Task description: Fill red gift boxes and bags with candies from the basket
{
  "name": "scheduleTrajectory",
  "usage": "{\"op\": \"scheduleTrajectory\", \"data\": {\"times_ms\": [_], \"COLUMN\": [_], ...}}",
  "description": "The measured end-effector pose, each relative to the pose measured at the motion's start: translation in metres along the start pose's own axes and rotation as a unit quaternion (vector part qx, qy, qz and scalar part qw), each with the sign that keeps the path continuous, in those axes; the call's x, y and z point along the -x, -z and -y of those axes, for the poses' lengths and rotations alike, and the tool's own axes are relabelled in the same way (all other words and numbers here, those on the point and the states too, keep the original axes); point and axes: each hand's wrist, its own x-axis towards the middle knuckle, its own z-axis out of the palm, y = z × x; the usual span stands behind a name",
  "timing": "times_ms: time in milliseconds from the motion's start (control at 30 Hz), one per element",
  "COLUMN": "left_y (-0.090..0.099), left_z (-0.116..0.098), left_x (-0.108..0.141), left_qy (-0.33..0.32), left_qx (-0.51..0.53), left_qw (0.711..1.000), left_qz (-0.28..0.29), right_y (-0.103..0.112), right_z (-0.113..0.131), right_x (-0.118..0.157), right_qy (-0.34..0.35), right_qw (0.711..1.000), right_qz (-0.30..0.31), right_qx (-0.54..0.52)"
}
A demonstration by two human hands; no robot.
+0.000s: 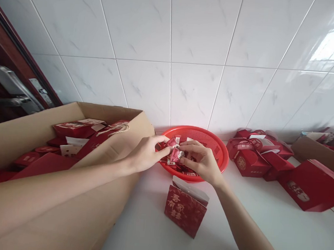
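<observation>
Over a red plastic basket (221,144), my left hand (147,152) pinches pink-red wrapped candies (176,155) between thumb and forefinger. My right hand (201,160) meets it from the other side, its fingers bent and closed on the same small cluster. Which candy each hand grips is partly hidden by the fingers. More wrapped candies (190,174) lie in the basket below. In front of the basket, a small red gift box (185,211) with pale lettering stands upright, its top flaps raised.
At left, a large cardboard carton (92,196) holds red boxes and a red bag (96,144) with rope handles. Several red gift boxes (250,162) sit right of the basket, beside a bigger red box (314,186) and another carton (312,150). A tiled wall (195,92) rises behind.
</observation>
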Motion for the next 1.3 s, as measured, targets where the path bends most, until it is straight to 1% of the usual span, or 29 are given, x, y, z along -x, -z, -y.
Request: {"op": "scheduleTrajectory", "data": {"times_ms": [133, 267, 467, 567, 633, 767, 867, 933, 1067, 1100, 1133, 1233, 1267, 1300], "left_y": [-0.001, -0.001, -0.001, -0.001, -0.001, 0.000, 0.000, 0.000, 0.001, 0.001, 0.001, 0.000, 0.000, 0.000], "left_z": [-0.003, -0.004, -0.003, -0.004, -0.006, -0.006, -0.004, -0.004, -0.004, -0.004, -0.003, -0.001, -0.001, 0.000], "left_x": [0.002, 0.003, 0.003, 0.004, 0.004, 0.004, 0.003, 0.002, 0.002, 0.001, 0.001, 0.001, 0.001, 0.001], "left_qy": [-0.001, -0.002, -0.005, -0.006, -0.009, -0.006, -0.006, -0.010, -0.010, -0.009, -0.008, -0.001, 0.001, 0.003], "left_qx": [-0.028, -0.044, -0.035, -0.022, -0.014, 0.006, 0.016, 0.019, 0.016, 0.014, 0.013, 0.010, 0.010, 0.011], "left_qw": [0.999, 0.999, 0.999, 1.000, 1.000, 1.000, 1.000, 0.999, 0.999, 1.000, 1.000, 1.000, 1.000, 1.000], "left_qz": [-0.014, -0.021, -0.022, -0.016, -0.018, -0.025, -0.025, -0.023, -0.026, -0.026, -0.026, -0.025, -0.026, -0.027], "right_y": [-0.006, -0.009, -0.013, -0.012, -0.010, 0.000, 0.011, 0.021, 0.045, 0.051, 0.057, 0.069, 0.071, 0.073], "right_z": [0.000, 0.000, 0.003, 0.002, 0.002, 0.000, 0.000, -0.001, -0.007, -0.011, -0.015, -0.032, -0.039, -0.045], "right_x": [0.002, 0.003, 0.005, 0.004, 0.003, 0.000, -0.002, -0.003, -0.004, -0.005, -0.005, -0.005, -0.006, -0.006], "right_qy": [-0.004, -0.016, -0.034, -0.036, -0.053, -0.079, -0.100, -0.118, -0.143, -0.153, -0.164, -0.190, -0.194, -0.197], "right_qw": [0.999, 0.998, 0.998, 0.998, 0.998, 0.995, 0.992, 0.990, 0.985, 0.983, 0.982, 0.974, 0.969, 0.964], "right_qz": [-0.004, -0.010, 0.010, 0.001, -0.013, -0.061, -0.069, -0.075, -0.094, -0.084, -0.060, 0.042, 0.061, 0.065], "right_qx": [0.042, 0.057, 0.055, 0.047, 0.036, -0.007, -0.028, -0.019, 0.032, 0.050, 0.069, 0.120, 0.142, 0.165]}}
